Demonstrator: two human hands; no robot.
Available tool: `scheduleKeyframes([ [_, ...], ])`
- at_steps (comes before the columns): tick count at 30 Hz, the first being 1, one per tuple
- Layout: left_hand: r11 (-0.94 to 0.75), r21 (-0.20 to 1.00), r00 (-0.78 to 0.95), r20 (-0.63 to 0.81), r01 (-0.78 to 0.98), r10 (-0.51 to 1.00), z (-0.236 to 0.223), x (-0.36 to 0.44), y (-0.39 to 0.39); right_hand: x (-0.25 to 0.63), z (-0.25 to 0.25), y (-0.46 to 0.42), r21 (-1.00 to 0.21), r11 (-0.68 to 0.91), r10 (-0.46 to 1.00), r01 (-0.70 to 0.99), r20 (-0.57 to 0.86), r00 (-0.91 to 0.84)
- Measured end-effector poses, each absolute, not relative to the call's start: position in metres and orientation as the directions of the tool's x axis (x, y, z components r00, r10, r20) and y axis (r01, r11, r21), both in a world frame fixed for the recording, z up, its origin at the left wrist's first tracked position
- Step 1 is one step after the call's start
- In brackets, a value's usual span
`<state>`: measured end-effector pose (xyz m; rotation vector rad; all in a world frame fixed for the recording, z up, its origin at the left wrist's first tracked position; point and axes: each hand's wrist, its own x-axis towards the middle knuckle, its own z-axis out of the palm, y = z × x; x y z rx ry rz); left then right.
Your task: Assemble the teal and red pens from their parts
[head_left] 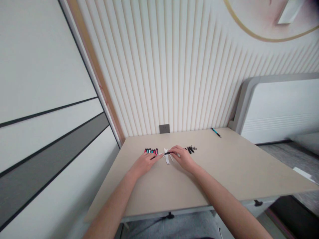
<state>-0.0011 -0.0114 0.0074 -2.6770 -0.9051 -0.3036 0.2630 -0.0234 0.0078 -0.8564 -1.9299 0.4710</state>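
Note:
Near the middle of the table, my right hand is closed, its thumb and fingertips pinching a small black pen part. My left hand is closed too, with its index finger reaching close to that part. A slim black piece shows between its thumb and fingers; its kind is too small to tell. Between my hands lie thin white strips or tubes. Just beyond my left hand is a row of red, blue and white pen barrels, partly covered by the fingers.
Right of my right hand lie several black pen parts and small silvery pieces. A blue and black pen rests at the back right of the beige table. A wall socket sits behind the table's far edge.

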Motion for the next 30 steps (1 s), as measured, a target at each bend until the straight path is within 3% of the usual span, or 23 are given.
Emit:
scheduleKeyframes([
  [6,-0.733,-0.279,0.783,0.281,0.62,0.555,0.009,0.001,-0.012,0.263,0.006,-0.021,-0.611,0.679,0.73,0.407,0.619,-0.289],
  [17,-0.67,-0.224,0.697,0.377,0.708,0.61,0.005,-0.002,-0.009,0.27,0.009,-0.021,-0.604,0.604,0.774,0.52,0.601,-0.2],
  [25,-0.624,-0.199,0.643,0.402,0.756,0.652,0.003,-0.006,-0.007,0.28,0.007,-0.013,-0.652,0.393,0.844,0.648,0.536,0.027],
  [30,-0.61,-0.101,0.577,0.476,0.786,0.664,-0.003,-0.009,-0.001,0.278,0.009,-0.02,-0.506,0.33,0.912,0.797,0.388,-0.131],
])
